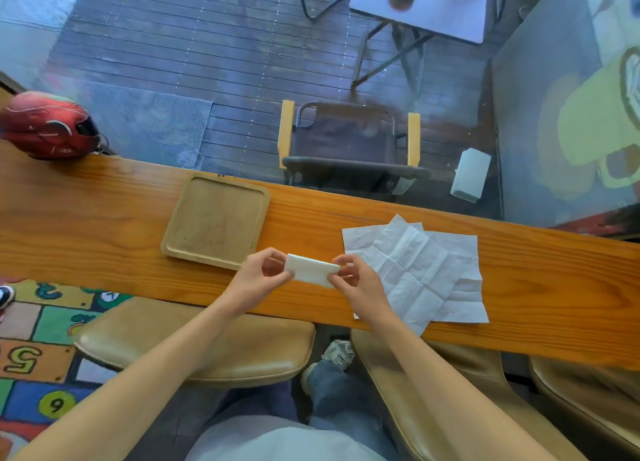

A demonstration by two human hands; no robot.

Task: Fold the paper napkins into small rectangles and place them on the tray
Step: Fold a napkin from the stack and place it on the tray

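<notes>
A folded white napkin point(311, 270), a small rectangle, hangs just above the wooden counter between my two hands. My left hand point(261, 277) pinches its left end and my right hand point(360, 282) pinches its right end. The square wooden tray point(180, 249) lies on the counter to the left of my hands, with nothing on it. Several unfolded white napkins point(426, 270) lie overlapped and flat on the counter to the right of my right hand.
A red helmet point(48, 124) sits at the counter's far left end. The long wooden counter point(536, 287) runs along a window. Tan padded stools point(207, 342) stand below its near edge, by my knees.
</notes>
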